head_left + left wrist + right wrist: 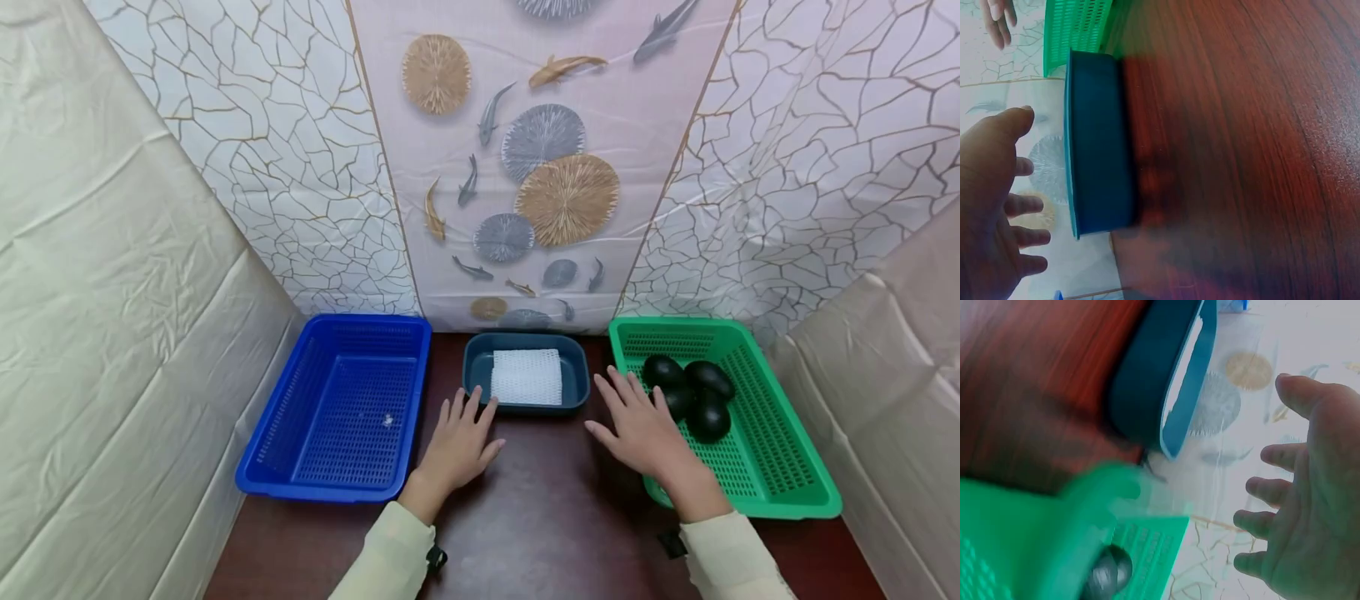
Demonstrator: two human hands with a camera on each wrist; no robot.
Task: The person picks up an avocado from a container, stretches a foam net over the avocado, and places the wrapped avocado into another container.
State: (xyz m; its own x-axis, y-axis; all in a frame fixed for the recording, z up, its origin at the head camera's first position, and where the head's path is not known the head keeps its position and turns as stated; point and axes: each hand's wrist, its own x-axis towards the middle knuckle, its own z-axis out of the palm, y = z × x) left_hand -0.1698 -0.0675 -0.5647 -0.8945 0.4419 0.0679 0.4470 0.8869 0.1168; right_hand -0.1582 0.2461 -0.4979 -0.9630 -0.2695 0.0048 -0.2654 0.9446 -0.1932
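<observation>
Between the two baskets stands a small dark teal tray with white foam netting lying in it. My left hand is spread above the table by the tray's near left corner, holding nothing. My right hand, also spread and holding nothing, hovers at the left rim of the green basket. Several glossy black egg-shaped objects lie grouped in that basket, one partly covered by the right hand in the head view. The right wrist view shows the right hand with its fingers apart.
A blue basket sits at the left with a small whitish speck on its floor. The dark red wooden table carries all the containers. Patterned cloth hangs behind it, and pale cloth walls close in both sides.
</observation>
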